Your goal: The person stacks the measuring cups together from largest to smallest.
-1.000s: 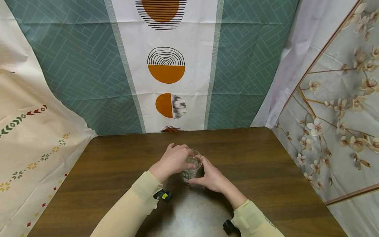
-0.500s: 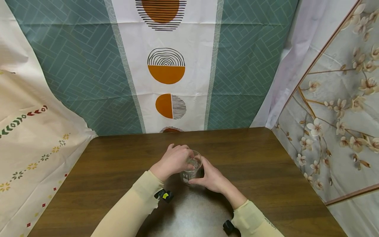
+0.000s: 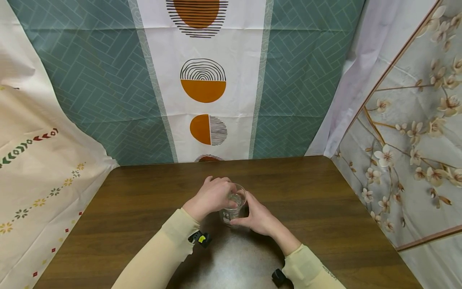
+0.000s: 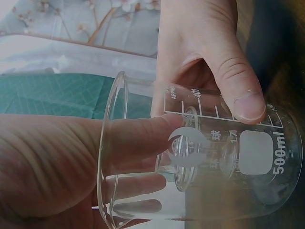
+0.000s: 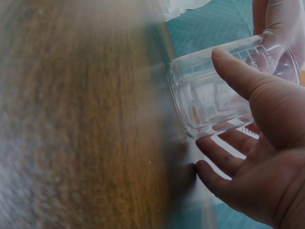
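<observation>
A clear glass beaker [image 3: 227,217] marked 500ml stands near the middle of the table. My right hand [image 3: 259,216] grips its side, thumb at the front and fingers around the far side. Over the rim, my left hand [image 3: 212,195] reaches down into it. The left wrist view shows the left thumb [image 4: 138,140] and fingers inside the beaker, at the rim of a smaller clear glass vessel [image 4: 183,179] nested within. They appear to pinch that rim; the exact contact is blurred by the glass. In the right wrist view the inner vessel [image 5: 207,102] sits low in the beaker.
The brown wooden table [image 3: 151,184] extends around both hands. A green and white patterned cloth [image 3: 299,100] hangs behind it. Floral cloth [image 3: 408,176] hangs at the right, and a cream cloth [image 3: 47,168] borders the left edge.
</observation>
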